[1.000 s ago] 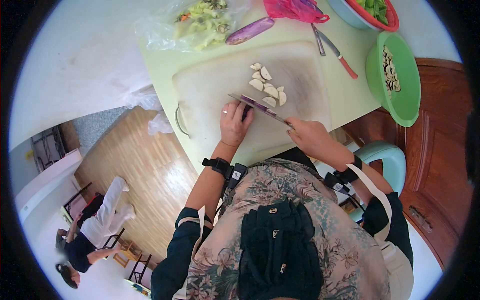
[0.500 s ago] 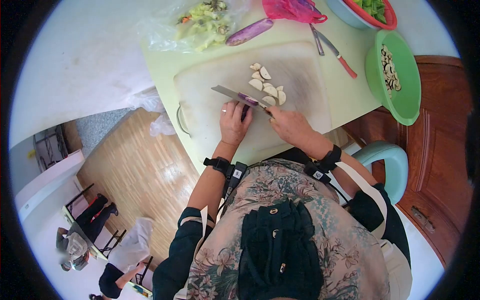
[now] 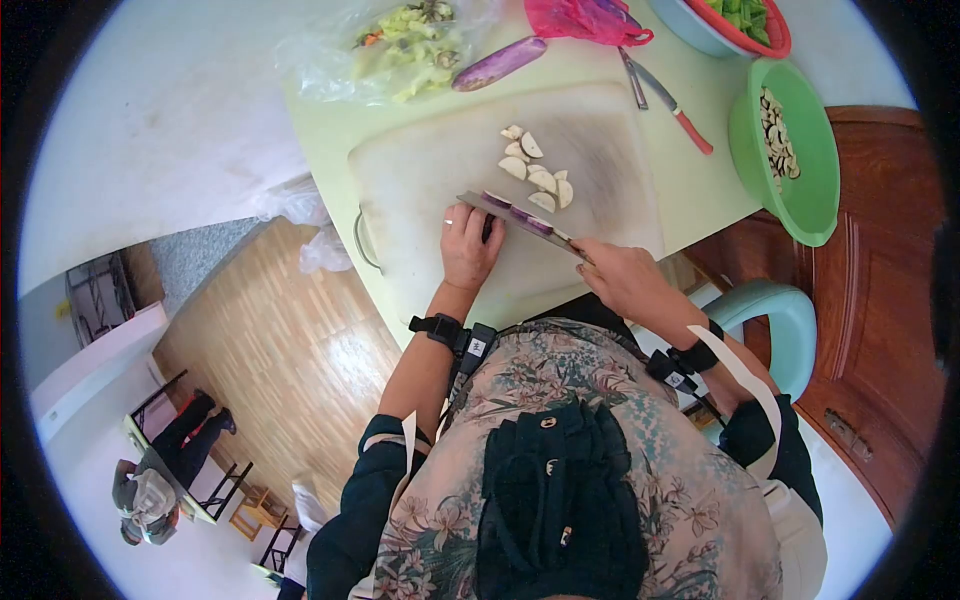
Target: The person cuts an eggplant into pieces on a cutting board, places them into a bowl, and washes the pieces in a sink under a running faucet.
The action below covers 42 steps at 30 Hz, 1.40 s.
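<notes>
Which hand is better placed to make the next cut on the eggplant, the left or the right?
Right, probably. The right hand grips the knife, its blade across the eggplant; the left hand pins that eggplant on the cutting board.

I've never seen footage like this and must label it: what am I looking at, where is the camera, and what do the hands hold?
No machine here: a person works with bare hands. One camera worn on the head looks down, so the round picture shows their chest below and the hands above. The right hand grips a knife. The left hand presses an eggplant piece, mostly hidden under its fingers, against the cutting board. Cut eggplant slices lie beyond the blade. Nearby are a whole eggplant, a red-handled knife, a green bowl of slices and a plastic bag of vegetable scraps.
</notes>
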{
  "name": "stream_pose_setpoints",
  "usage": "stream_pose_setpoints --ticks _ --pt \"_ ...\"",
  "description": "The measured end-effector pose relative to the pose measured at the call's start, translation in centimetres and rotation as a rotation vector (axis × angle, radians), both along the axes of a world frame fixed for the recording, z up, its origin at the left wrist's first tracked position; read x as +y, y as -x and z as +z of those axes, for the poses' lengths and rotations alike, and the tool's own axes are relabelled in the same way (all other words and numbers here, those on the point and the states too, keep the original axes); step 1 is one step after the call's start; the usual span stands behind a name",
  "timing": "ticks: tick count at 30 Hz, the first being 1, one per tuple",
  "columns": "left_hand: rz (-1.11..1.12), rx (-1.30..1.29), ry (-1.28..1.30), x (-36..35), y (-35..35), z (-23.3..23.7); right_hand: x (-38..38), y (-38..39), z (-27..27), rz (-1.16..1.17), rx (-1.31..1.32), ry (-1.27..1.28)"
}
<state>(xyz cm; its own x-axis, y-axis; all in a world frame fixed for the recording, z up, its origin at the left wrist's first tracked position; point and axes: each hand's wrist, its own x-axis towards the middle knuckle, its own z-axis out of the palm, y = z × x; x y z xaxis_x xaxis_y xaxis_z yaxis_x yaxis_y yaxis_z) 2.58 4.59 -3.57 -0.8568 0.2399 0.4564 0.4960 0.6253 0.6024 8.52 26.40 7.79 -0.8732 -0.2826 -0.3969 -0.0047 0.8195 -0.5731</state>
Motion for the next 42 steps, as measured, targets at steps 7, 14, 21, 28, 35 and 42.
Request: stream_pose_setpoints --ticks 7,14,21,28,35,42 --pt "0.006 0.013 -0.006 0.0 0.0 -0.1 0.2 -0.1 0.8 0.03 -0.04 -0.038" --pt "0.018 0.006 0.001 -0.1 -0.1 -0.3 0.2 0.5 0.9 0.07 -0.035 -0.058" --pt "0.011 0.017 -0.009 0.0 0.0 -0.4 -1.1 1.9 -0.3 0.026 -0.081 0.01" --pt "0.021 0.03 -0.052 0.2 0.1 0.0 -3.3 4.3 -3.9 0.005 0.021 0.041" --pt "-0.016 0.003 -0.018 -0.7 -0.5 0.0 -3.2 3.8 -4.3 -0.094 0.013 0.073" --pt "-0.001 -0.009 -0.043 -0.6 -0.6 -0.3 -1.3 2.0 -0.9 -0.078 0.039 0.05"
